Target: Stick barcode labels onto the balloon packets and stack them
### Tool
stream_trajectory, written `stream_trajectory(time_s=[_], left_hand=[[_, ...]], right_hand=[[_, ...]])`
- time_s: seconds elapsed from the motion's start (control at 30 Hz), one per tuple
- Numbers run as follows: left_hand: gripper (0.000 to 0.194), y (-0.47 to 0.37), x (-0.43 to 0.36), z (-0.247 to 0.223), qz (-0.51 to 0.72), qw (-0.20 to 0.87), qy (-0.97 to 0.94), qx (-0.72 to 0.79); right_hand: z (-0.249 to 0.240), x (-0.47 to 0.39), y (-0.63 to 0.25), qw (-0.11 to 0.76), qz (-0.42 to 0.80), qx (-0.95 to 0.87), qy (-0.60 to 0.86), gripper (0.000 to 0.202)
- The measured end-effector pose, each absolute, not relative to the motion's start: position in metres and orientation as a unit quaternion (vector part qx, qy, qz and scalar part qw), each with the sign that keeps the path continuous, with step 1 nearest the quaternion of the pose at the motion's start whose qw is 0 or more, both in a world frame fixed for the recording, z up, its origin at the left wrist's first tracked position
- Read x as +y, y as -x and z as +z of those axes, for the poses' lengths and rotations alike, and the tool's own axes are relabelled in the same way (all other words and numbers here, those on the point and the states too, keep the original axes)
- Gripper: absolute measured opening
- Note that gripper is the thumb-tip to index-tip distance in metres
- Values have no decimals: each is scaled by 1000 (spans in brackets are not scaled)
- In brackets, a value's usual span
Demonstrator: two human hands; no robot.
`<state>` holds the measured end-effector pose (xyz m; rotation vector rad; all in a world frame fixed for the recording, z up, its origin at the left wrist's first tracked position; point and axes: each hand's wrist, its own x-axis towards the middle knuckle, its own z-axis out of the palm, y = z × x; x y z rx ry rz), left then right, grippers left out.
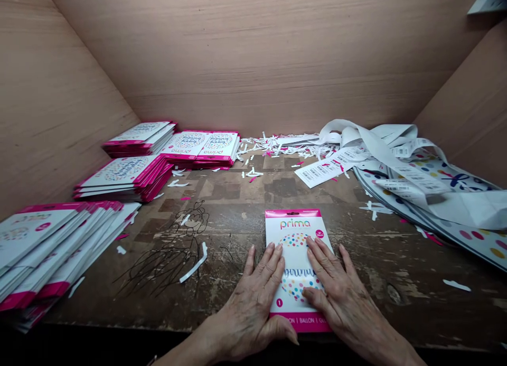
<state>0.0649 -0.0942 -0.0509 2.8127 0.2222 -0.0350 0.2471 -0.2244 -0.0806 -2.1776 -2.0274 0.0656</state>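
Observation:
A flat balloon packet point(298, 302), white with pink bands and coloured dots, lies face up near the front edge of the worn wooden table. My left hand point(257, 297) rests flat on its left side, fingers stretched forward and thumb by the lower pink band. On the right side my right hand point(336, 287) presses down with its fingers spread, the thumb over the dotted print. The word "prima" shows at the top, while part of the middle lettering is hidden under the fingers.
Several stacks of similar packets point(119, 170) line the left side and back left. At right, long white barcode label strips point(415, 170) lie over large dotted flat sheets point(467, 234). Paper scraps point(273, 144) gather along the back wall, and dark thin threads point(170, 255) lie left of centre.

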Motion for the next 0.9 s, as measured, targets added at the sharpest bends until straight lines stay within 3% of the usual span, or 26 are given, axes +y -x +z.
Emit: stream_trajectory(time_s=[0.67,0.9], left_hand=[[104,-77,-89,-47,-3,197,-980,26],[103,-81,-78,-64,66,58,-996,-22]], right_hand=[[-81,-221,-251,126,69,-684,716,65],[-56,-220,-243,187,96,-648,732,62]])
